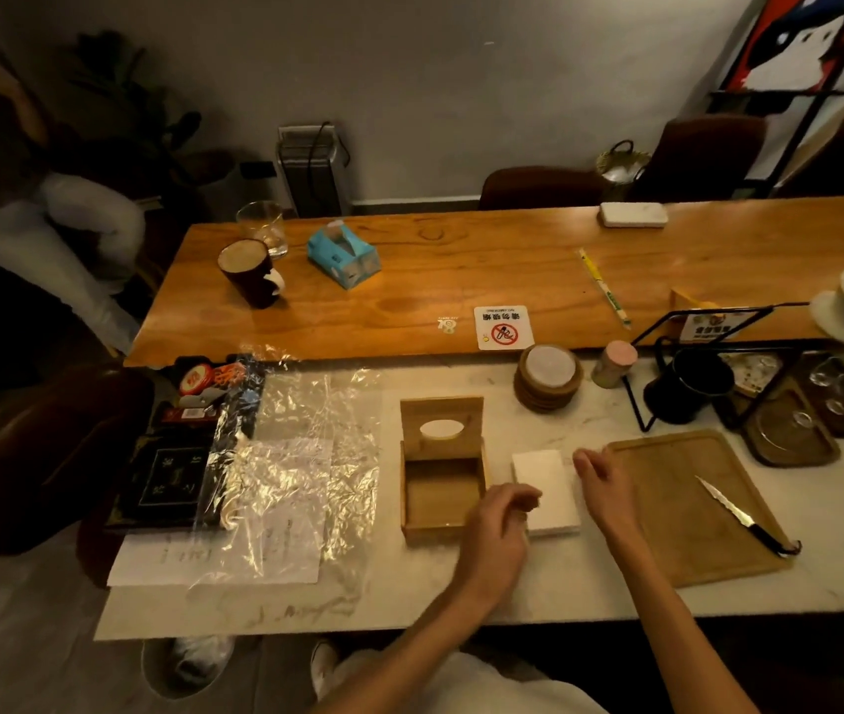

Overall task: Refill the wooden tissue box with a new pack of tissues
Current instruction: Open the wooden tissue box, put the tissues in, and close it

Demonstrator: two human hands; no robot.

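The wooden tissue box (441,499) stands on the white marble counter with its hinged lid (441,425) raised upright; the inside looks empty. Just right of it lies a white stack of tissues (546,487), flat on the counter. My left hand (500,528) is at the stack's left near edge, fingers curled against it, between box and stack. My right hand (603,481) touches the stack's right side with loosely bent fingers. A crumpled clear plastic wrapper (301,456) lies to the left of the box.
A wooden board (667,507) with a knife (742,515) lies at the right. Coasters (548,378), a black wire rack (708,373) and cups stand behind. A blue tissue pack (340,255), a mug (250,273) and a glass (263,226) sit on the far wooden table.
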